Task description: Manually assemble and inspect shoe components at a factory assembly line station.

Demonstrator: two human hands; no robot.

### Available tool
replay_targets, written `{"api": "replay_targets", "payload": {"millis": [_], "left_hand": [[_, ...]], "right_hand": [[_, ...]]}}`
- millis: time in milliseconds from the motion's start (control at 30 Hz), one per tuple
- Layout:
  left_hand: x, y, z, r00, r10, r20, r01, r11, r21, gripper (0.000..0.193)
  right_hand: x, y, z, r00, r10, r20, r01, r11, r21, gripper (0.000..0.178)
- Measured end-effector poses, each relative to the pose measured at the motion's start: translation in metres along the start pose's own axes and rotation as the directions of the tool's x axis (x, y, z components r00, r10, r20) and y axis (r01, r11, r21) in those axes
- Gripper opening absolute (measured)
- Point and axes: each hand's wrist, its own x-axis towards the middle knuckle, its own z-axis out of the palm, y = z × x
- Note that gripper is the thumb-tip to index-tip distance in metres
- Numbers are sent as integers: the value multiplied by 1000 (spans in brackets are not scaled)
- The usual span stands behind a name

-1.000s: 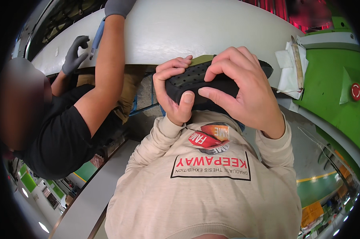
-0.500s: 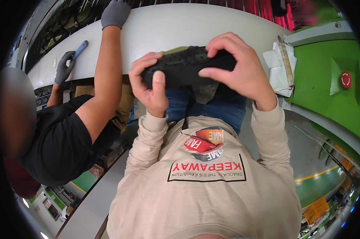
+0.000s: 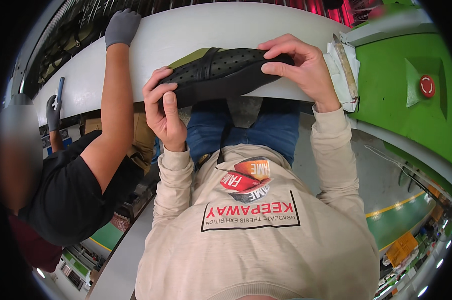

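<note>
Black, dotted with small holes across its upper, the shoe [image 3: 221, 70] lies lengthwise between our two hands, seen above our lap and across the near edge of the white table [image 3: 181, 30]; we cannot tell whether it touches the tabletop. A strap [image 3: 206, 64] crosses the shoe near its middle, and an olive-green piece [image 3: 193, 57] shows along its far side.

Our left hand [image 3: 166, 107] grips the left end, its fingers bent over the shoe and its thumb against the dark near side. Our right hand [image 3: 303, 65] pinches the tapering right end between thumb and forefinger; the other fingers are partly hidden, and we cannot tell whether they touch it. Beige sleeves [image 3: 331, 142] cover our forearms, and blue jeans [image 3: 273, 127] show below the shoe.

To our left, a co-worker in a black shirt [image 3: 68, 195] reaches one grey-gloved hand [image 3: 122, 29] to the far side of the table; the other glove [image 3: 53, 112] is at a blue tool [image 3: 61, 89]. To our right, a wooden stick [image 3: 345, 65] rests on white cloth or paper [image 3: 332, 77], beside a green machine [image 3: 381, 100] with a red button [image 3: 427, 86].
</note>
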Motion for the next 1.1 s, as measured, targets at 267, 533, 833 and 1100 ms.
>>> {"api": "replay_targets", "payload": {"millis": [267,533,833,1100], "left_hand": [[-1,0,2,1000,6,2,-7,999,31,14],[-3,0,4,1000,8,-21,-7,999,39,15],[-2,3,5,1000,-4,-24,6,998,60,17],[1,10,7,999,-30,-23,32,993,110,16]], "right_hand": [[4,-5,1,992,-115,54,122,981,-148,23],[6,-10,8,999,-49,0,49,995,-85,25],[11,-10,9,981,-186,49,193,952,-239,22],[17,-19,5,992,33,120,-18,992,-122,16]]}}
